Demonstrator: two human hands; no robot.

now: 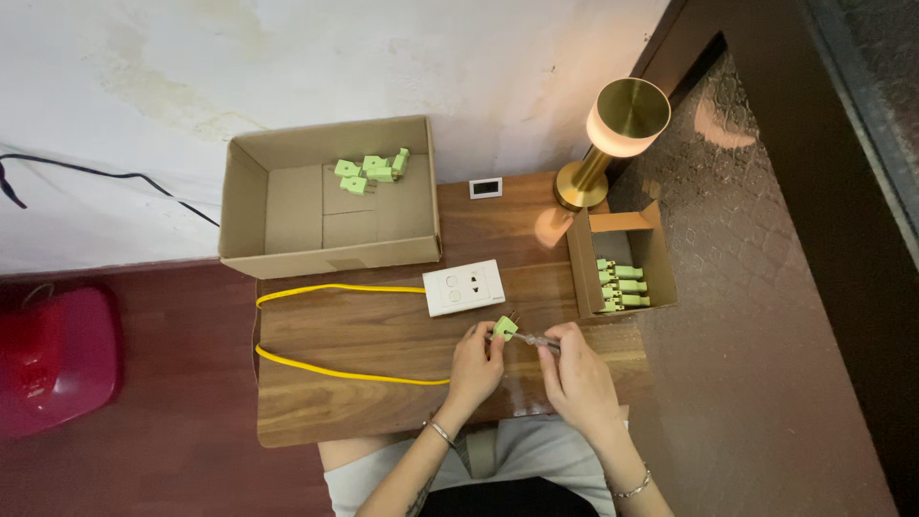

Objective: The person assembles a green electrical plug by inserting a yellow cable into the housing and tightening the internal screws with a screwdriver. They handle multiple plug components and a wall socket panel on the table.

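Note:
My left hand pinches a small green plug just above the wooden table, its prongs pointing up toward the white socket box. My right hand holds a thin screwdriver-like tool whose tip touches the plug. A yellow cable runs from the socket box and loops across the table to my left hand's side.
A large open cardboard box at the back left holds several green plugs. A small cardboard box on the right holds more green plugs. A lit brass lamp and a small white device stand behind. A red object lies on the floor.

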